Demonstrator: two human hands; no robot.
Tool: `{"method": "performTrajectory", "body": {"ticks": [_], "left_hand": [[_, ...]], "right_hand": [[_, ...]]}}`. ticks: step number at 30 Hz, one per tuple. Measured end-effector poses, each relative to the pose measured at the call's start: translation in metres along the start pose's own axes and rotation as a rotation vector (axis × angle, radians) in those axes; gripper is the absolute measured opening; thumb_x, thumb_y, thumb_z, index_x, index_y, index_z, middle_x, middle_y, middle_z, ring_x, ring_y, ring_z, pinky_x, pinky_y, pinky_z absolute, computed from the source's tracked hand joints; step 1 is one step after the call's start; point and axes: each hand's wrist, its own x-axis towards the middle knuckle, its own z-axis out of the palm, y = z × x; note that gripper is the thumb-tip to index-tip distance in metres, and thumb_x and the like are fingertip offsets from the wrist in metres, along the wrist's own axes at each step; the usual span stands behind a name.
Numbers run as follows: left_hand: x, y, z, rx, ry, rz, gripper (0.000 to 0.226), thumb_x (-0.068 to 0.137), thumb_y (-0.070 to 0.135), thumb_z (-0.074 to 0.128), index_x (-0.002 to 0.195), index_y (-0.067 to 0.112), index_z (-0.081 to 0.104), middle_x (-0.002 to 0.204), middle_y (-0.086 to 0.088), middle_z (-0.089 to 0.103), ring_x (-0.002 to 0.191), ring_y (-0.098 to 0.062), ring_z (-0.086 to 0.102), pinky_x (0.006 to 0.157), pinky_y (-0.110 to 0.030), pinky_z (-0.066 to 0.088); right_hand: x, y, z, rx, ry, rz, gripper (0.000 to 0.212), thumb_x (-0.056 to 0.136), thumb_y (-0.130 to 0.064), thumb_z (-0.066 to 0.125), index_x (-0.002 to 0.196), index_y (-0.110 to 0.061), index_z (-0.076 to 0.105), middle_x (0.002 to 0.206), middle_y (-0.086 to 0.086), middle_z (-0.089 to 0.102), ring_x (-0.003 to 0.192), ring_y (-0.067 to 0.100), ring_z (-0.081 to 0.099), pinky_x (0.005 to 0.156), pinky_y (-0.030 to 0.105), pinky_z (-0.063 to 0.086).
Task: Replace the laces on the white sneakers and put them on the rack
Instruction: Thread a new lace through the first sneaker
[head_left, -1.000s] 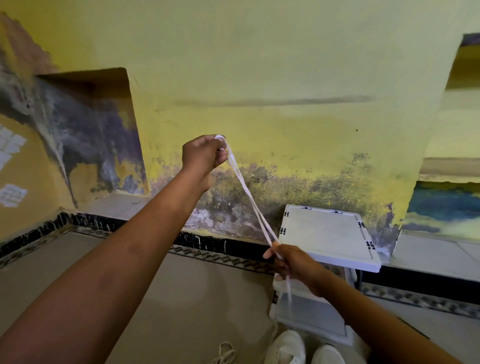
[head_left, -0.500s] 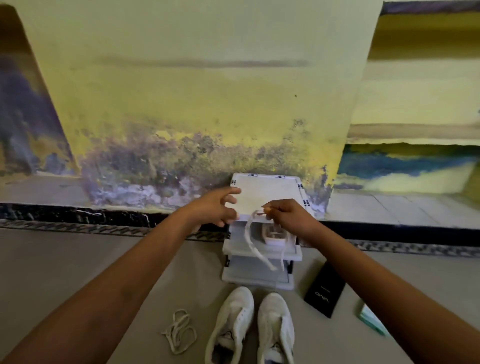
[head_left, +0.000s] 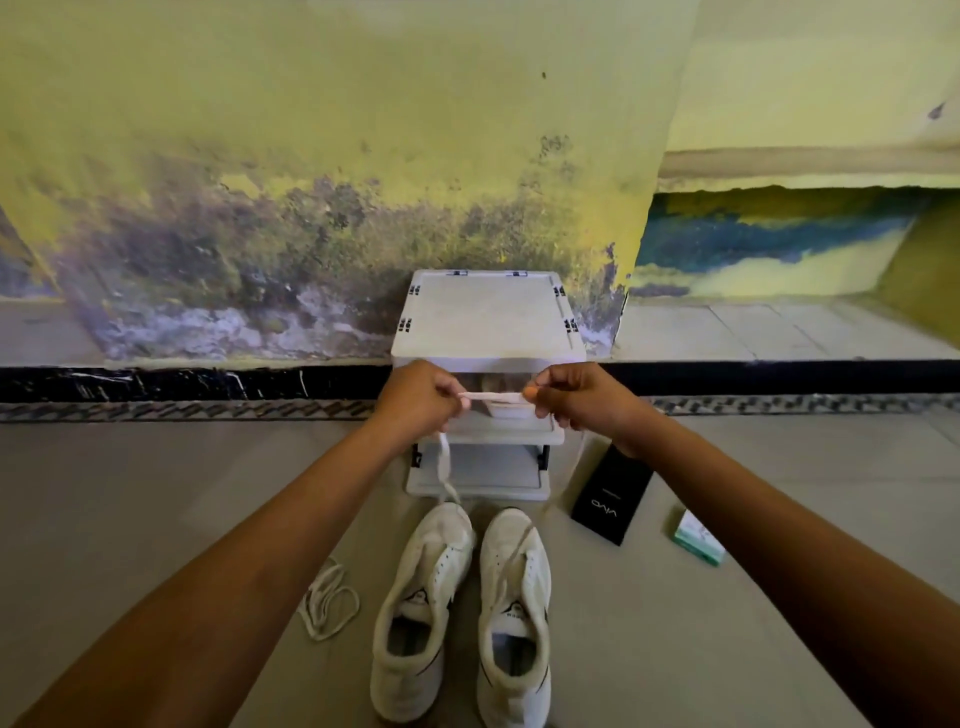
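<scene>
Left hand (head_left: 422, 397) and right hand (head_left: 576, 397) pinching a white lace (head_left: 491, 397) taut before the rack (head_left: 485, 332); unlaced white sneakers (head_left: 465, 603) nearer.

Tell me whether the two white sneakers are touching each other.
Apart. The head view shows a strip of bare floor running between the left sneaker and right sneaker.
</scene>
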Motion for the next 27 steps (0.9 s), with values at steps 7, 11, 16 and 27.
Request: {"method": "performTrajectory", "body": {"ticks": [7, 11, 16, 27], "left_hand": [[-0.011, -0.015, 0.001, 0.531, -0.112, -0.171, 0.014, 0.08, 0.022, 0.068, 0.093, 0.025, 0.074, 0.093, -0.001, 0.07, 0.089, -0.023, 0.063, 0.077, -0.031, 0.052], [-0.014, -0.005, 0.012, -0.007, -0.257, -0.034, 0.047, 0.078, 0.01, 0.073, 0.123, 0.016, 0.06, 0.12, -0.005, 0.063, 0.11, -0.017, 0.059, 0.097, -0.031, 0.046], [-0.018, 0.006, 0.018, -0.334, -0.272, 0.031, 0.013, 0.083, 0.008, 0.068, 0.094, 0.013, 0.068, 0.085, 0.001, 0.07, 0.081, -0.004, 0.064, 0.074, -0.009, 0.047], [-0.024, -0.012, 0.009, -0.12, -0.182, -0.09, 0.017, 0.085, 0.007, 0.065, 0.1, 0.002, 0.071, 0.093, -0.015, 0.07, 0.093, -0.026, 0.063, 0.092, -0.039, 0.048]], "right_hand": [[0.0, 0.015, 0.003, -0.008, -0.007, 0.09, 0.014, 0.093, -0.012, 0.057, 0.099, -0.01, 0.069, 0.075, -0.004, 0.066, 0.055, 0.005, 0.05, 0.046, 0.011, 0.036], [0.0, 0.01, 0.02, 0.069, -0.061, 0.021, 0.009, 0.09, -0.003, 0.059, 0.091, -0.009, 0.065, 0.064, -0.008, 0.066, 0.047, -0.004, 0.053, 0.043, 0.007, 0.036], [0.003, 0.005, 0.025, 0.176, 0.009, -0.007, 0.021, 0.085, -0.004, 0.066, 0.074, -0.016, 0.052, 0.055, -0.006, 0.063, 0.046, 0.001, 0.058, 0.043, 0.013, 0.038], [0.001, 0.014, 0.009, 0.247, -0.032, 0.06, 0.009, 0.088, -0.009, 0.064, 0.081, -0.011, 0.069, 0.064, -0.002, 0.069, 0.047, 0.001, 0.054, 0.045, 0.012, 0.04]]}}
